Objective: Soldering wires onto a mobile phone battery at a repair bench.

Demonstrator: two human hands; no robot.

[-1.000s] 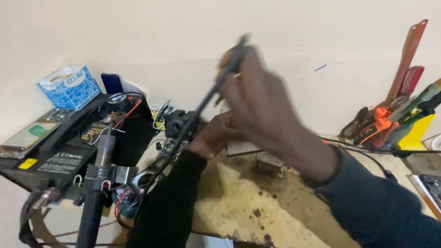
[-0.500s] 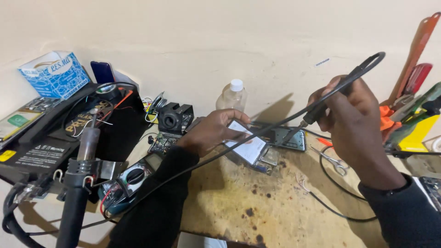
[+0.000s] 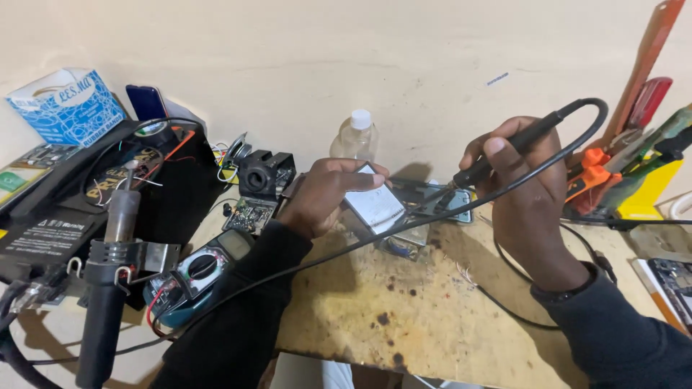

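At centre of the stained wooden bench (image 3: 432, 302), head view: left hand (image 3: 324, 198) curls its fingers over the near edge of a flat grey phone panel (image 3: 378, 205), tilted on a small holder. Right hand (image 3: 522, 184) pinches a black corded soldering iron (image 3: 504, 151) pen-style, tip resting at the panel's right side. Just beyond stands a clear plastic bottle with white cap (image 3: 355, 137); contents cannot be told. Far left, a blue cardboard box (image 3: 68, 104). Near left, a multimeter (image 3: 198, 270).
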